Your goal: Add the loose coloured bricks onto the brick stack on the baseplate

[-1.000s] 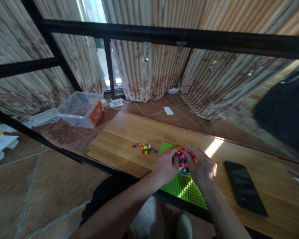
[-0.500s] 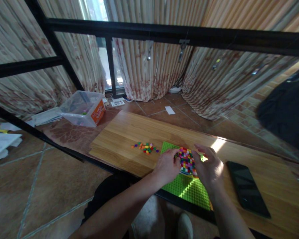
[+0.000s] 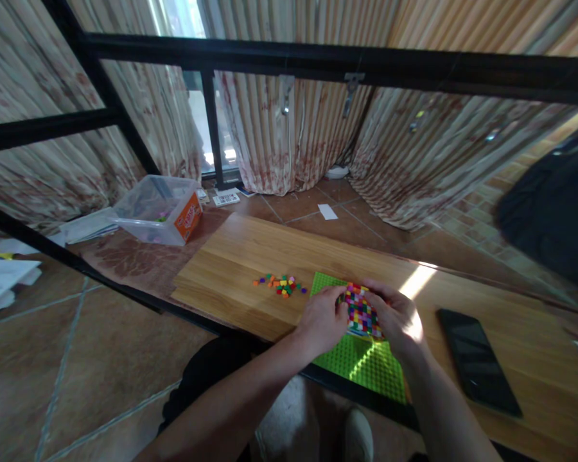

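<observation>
A block of many-coloured small bricks (image 3: 361, 312) stands on a bright green studded baseplate (image 3: 361, 362) at the near edge of a wooden table (image 3: 250, 256). My left hand (image 3: 322, 321) grips the block's left side. My right hand (image 3: 395, 316) closes over its right side and top. A small scatter of loose coloured bricks (image 3: 280, 285) lies on the wood to the left of the baseplate, a short way from my left hand.
A black phone (image 3: 476, 359) lies flat to the right of the baseplate. A clear plastic bin (image 3: 157, 210) with an orange label sits on the floor beyond the table's left end. Black frame bars (image 3: 318, 61) cross in front of curtains. Papers lie at far left.
The brick block turned from edge-on to showing its wide face. My right hand opened away from it half a second ago and has now closed back onto its right side.
</observation>
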`<action>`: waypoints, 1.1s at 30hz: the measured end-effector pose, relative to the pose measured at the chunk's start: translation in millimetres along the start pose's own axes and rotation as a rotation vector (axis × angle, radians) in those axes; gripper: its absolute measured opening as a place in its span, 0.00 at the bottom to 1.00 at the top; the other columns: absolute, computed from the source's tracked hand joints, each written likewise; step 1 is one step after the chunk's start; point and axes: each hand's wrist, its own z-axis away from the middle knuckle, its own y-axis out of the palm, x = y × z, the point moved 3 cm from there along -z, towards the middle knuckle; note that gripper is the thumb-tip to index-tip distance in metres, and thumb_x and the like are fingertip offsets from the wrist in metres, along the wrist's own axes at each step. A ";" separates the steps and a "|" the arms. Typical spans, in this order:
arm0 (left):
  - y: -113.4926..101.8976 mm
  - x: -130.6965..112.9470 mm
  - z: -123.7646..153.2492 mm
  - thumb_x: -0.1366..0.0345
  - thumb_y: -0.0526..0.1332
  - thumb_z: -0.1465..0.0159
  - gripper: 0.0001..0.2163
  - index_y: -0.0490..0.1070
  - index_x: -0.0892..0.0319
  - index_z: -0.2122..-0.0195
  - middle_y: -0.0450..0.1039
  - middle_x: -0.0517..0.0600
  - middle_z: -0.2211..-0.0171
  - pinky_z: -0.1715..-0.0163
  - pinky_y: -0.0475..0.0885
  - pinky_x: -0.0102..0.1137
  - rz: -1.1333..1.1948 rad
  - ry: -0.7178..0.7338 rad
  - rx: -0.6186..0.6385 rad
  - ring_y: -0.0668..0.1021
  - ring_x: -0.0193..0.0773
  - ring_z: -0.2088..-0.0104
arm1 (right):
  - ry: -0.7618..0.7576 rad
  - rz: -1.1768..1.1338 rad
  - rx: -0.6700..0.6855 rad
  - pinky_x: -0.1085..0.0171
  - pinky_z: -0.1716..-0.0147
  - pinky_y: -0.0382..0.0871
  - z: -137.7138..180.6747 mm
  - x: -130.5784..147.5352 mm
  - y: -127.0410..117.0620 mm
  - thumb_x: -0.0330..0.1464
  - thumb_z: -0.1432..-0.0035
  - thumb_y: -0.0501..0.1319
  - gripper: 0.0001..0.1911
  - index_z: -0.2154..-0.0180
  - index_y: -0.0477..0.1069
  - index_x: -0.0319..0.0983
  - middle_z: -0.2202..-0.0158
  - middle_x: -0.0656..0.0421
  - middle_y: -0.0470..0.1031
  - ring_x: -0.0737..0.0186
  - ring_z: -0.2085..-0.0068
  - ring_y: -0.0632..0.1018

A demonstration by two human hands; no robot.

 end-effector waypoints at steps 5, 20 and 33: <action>0.0 -1.0 0.6 0.71 0.54 0.38 0.16 0.70 0.63 0.49 0.75 0.55 0.51 0.45 0.69 0.39 0.011 0.000 0.001 0.76 0.42 0.50 | 0.081 -0.064 0.033 0.59 0.66 0.77 -1.9 -2.7 0.4 0.41 0.57 0.67 0.20 0.62 0.79 0.37 0.62 0.53 0.81 0.56 0.64 0.80; 1.2 0.2 0.9 0.71 0.54 0.38 0.16 0.71 0.62 0.49 0.76 0.55 0.52 0.46 0.70 0.37 -0.005 0.007 0.002 0.76 0.41 0.51 | 0.166 -0.153 0.058 0.62 0.69 0.77 -3.4 -2.7 2.5 0.40 0.62 0.69 0.19 0.65 0.80 0.38 0.65 0.54 0.82 0.56 0.67 0.81; -64.4 19.8 -11.0 0.71 0.56 0.39 0.15 0.72 0.63 0.52 0.75 0.57 0.56 0.50 0.69 0.38 -0.526 -0.098 -0.130 0.75 0.45 0.54 | 0.055 -0.025 -0.114 0.57 0.62 0.76 0.7 -2.0 -13.8 0.46 0.57 0.68 0.23 0.61 0.79 0.39 0.60 0.52 0.81 0.51 0.59 0.80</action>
